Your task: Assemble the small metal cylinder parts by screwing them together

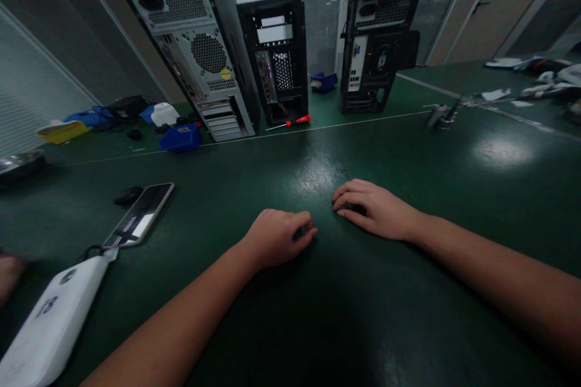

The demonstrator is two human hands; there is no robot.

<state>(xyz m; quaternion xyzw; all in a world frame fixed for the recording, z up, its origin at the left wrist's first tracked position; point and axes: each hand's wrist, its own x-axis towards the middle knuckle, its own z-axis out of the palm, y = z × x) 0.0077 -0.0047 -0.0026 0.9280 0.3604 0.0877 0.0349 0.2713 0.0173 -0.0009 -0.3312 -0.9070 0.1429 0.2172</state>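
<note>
Both of my hands rest on the dark green table (408, 151) in front of me. My left hand (279, 236) is curled into a loose fist, and I cannot see anything inside it. A short gap to its right, my right hand (374, 208) lies palm down over a small dark object (353, 210) that shows only under the fingertips; what it is I cannot tell.
Three computer cases stand at the back: silver (195, 42), black open (276, 57), black (379, 36). A red-handled screwdriver (295, 121) and blue bins (180, 138) lie near them. A phone (140, 213) and white power bank (49, 320) sit at left.
</note>
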